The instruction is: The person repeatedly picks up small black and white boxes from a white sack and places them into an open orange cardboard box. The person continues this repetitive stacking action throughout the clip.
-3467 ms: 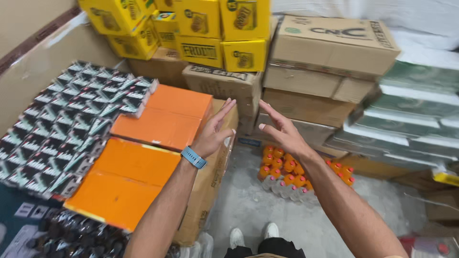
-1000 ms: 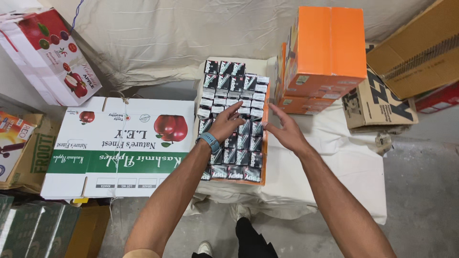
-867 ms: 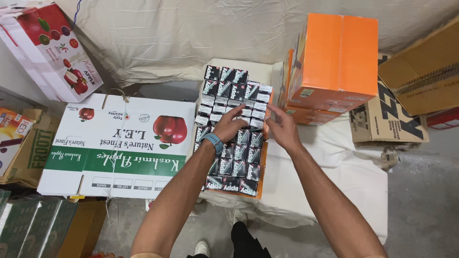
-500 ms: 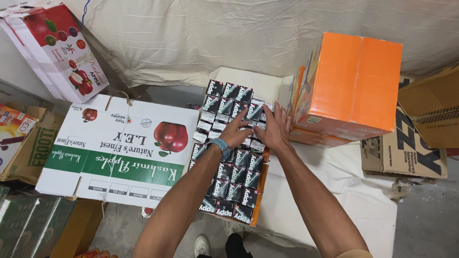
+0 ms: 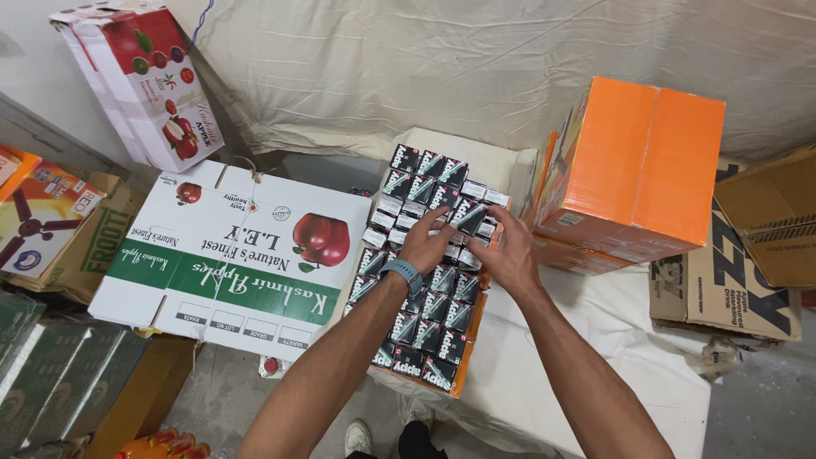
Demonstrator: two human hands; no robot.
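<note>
Here both forearms reach forward over the tray of small black boxes [image 5: 422, 280] on the cloth-covered surface. The left hand [image 5: 427, 246] and right hand [image 5: 508, 255] pinch one small black box [image 5: 467, 215] together, beside the orange carton [image 5: 642, 166].

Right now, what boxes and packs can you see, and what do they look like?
Small packs: black, in rows on an orange tray, under both hands.
Orange carton: tall, taped, at right.
Apple carton: flat, white and green, red apple pictures, at left.
Fruit carton: white and red, leaning top left.
Brown carton: black markings, far right.
</note>
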